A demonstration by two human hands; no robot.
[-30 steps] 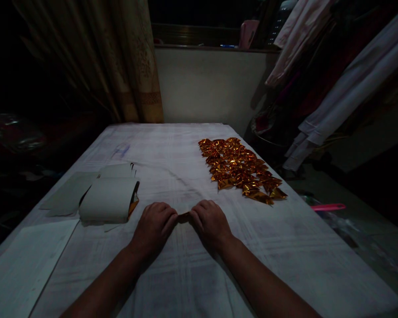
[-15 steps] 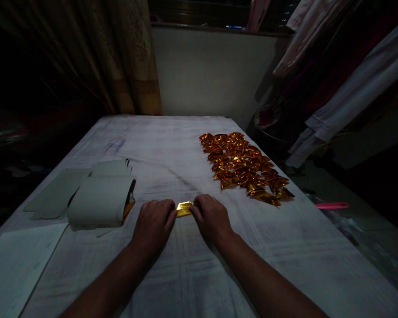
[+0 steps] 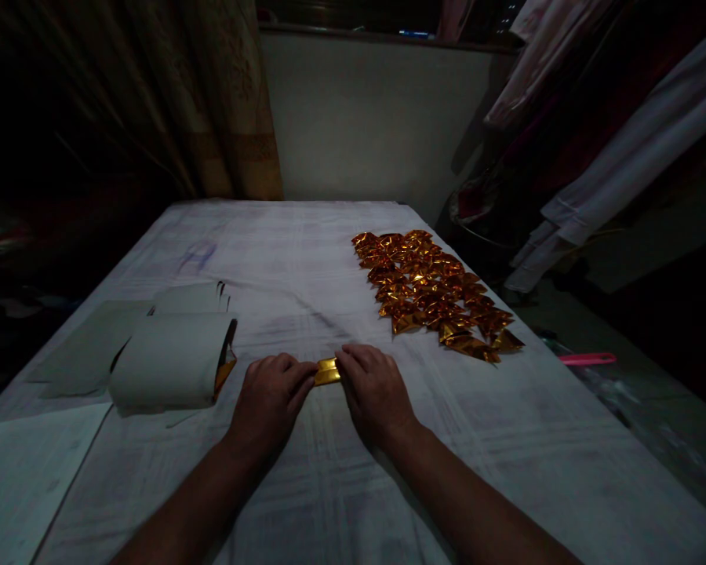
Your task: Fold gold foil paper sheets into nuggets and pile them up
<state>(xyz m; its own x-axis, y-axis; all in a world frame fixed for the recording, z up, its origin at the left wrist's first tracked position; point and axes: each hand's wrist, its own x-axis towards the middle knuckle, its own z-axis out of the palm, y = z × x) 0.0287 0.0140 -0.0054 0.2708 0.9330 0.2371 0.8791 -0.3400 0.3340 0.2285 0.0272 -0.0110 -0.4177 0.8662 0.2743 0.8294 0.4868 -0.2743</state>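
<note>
A small strip of gold foil paper lies on the white cloth-covered table, pinched at both ends. My left hand grips its left end with curled fingers. My right hand presses its right end, fingers bent down over it. Both forearms reach in from the bottom edge. A patch of several folded gold foil pieces is laid out in rows to the far right of my hands.
A curled stack of grey-backed sheets with gold inside lies to the left, more flat sheets beyond it. A curtain hangs behind. Clothes hang at the right, and a pink object lies off the table.
The gold strip, almost hidden between my fingers a second ago, now shows between my hands. The camera has tipped slightly downward; my hands stay at the same spot.
</note>
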